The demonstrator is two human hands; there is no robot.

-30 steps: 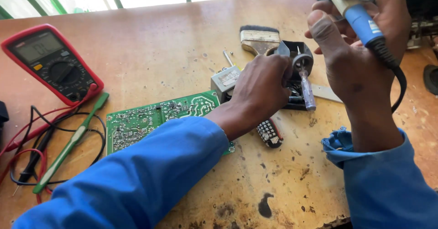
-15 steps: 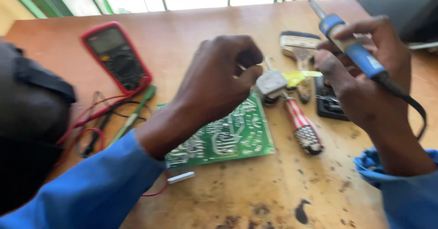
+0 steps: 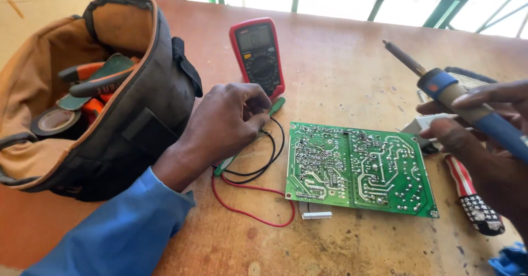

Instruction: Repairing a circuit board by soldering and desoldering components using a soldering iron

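My left hand (image 3: 228, 123) rests on the wooden bench just below a red multimeter (image 3: 257, 53). Its fingers are curled around a slim green tool (image 3: 276, 105) that lies among the red and black test leads (image 3: 258, 168). At the right edge my right hand (image 3: 484, 144) grips a blue-handled soldering iron (image 3: 440, 84), tip pointing up and to the left, clear of the board. A green circuit board (image 3: 360, 167) lies solder side up between the two hands. Neither hand touches it.
An open tool bag (image 3: 137, 116) with pliers and a roll of tape fills the left side. A small white part (image 3: 423, 124), a red-and-white striped handle (image 3: 467, 193) and a brush lie near my right hand. A white connector (image 3: 317, 215) sits below the board.
My left hand has left the small part near the iron and moved left across the board to the green tool. The view has swung left, bringing the tool bag in.
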